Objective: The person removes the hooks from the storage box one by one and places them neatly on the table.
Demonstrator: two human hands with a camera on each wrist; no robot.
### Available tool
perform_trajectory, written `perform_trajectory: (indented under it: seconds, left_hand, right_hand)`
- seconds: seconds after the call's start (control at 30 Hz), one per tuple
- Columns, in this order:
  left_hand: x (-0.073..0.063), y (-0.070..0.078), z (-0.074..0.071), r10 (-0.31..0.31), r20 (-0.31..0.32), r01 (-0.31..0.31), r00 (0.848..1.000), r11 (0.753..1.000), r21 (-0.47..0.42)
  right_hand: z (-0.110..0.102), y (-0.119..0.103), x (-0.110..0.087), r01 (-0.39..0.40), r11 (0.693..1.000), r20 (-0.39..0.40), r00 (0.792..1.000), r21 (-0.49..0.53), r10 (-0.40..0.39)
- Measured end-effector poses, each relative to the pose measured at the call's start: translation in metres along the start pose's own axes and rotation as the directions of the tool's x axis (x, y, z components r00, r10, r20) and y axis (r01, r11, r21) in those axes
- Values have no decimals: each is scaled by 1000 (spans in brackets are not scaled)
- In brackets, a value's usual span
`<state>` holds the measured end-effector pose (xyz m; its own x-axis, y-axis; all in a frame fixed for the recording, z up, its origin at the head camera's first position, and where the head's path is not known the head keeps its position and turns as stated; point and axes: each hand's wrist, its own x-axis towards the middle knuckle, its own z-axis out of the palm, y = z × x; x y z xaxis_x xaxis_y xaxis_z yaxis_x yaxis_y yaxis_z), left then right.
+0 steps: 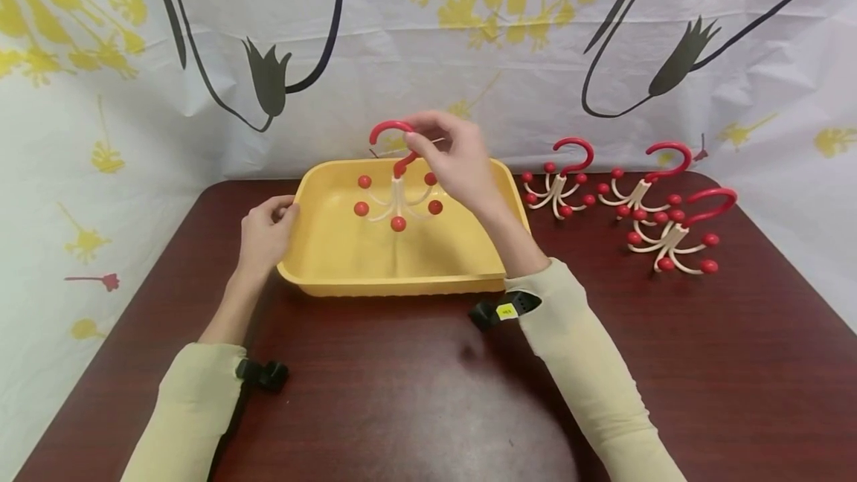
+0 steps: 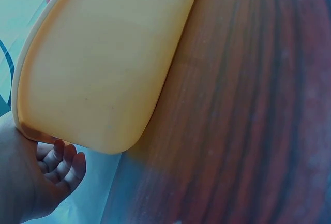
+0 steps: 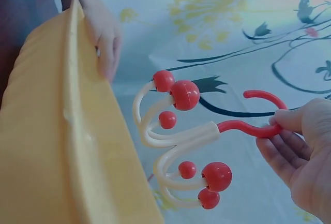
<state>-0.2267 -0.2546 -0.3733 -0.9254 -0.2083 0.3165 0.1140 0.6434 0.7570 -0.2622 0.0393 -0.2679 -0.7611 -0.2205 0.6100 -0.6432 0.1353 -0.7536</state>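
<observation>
My right hand [image 1: 455, 158] pinches the red hook of a multi-arm hanger [image 1: 398, 195] between thumb and fingers. Cream arms tipped with red balls spread from the hanger's stem, held upright over the yellow tray [image 1: 335, 283]. In the right wrist view the same hanger [image 3: 194, 136] shows its hook and balls up close, beside the tray wall. At the tray's left end, my left hand [image 1: 268, 233] grips the rim. From the left wrist view, the fingers [image 2: 77, 167] curl at the tray's corner, with the thumb hidden.
Three similar hangers stand on the dark wooden table [image 1: 402, 393] right of the tray: one near it [image 1: 559, 188], one farther right [image 1: 639, 192], and one in front [image 1: 672, 240], close together. A white patterned sheet [image 1: 375, 58] hangs behind the table.
</observation>
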Motion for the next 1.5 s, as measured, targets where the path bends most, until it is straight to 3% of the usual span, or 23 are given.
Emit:
perform_trajectory:
  seconds: [0.3,0.53,0.73,1.07,1.5]
  left_hand:
    - [1,-1,-1,13,-11,-13,1000,1000,8]
    - [1,-1,-1,12,-14,-12,1000,1000,-3]
    - [0,-2,-2,3,-17,-3,1000,1000,-6]
    - [-1,-1,-2,10,-15,-11,1000,1000,-11]
    - [0,-1,0,6,-10,-6,1000,1000,-12]
  right_hand:
    - [-27,-11,-8,93,996,-37,995,0,-93]
    - [-47,-16,-12,88,996,-101,991,23,-86]
    - [-64,-17,-15,152,988,-137,980,26,-147]
    - [-92,-21,-30,67,992,-188,981,110,-45]
    - [-131,-23,-45,66,982,-258,966,178,-19]
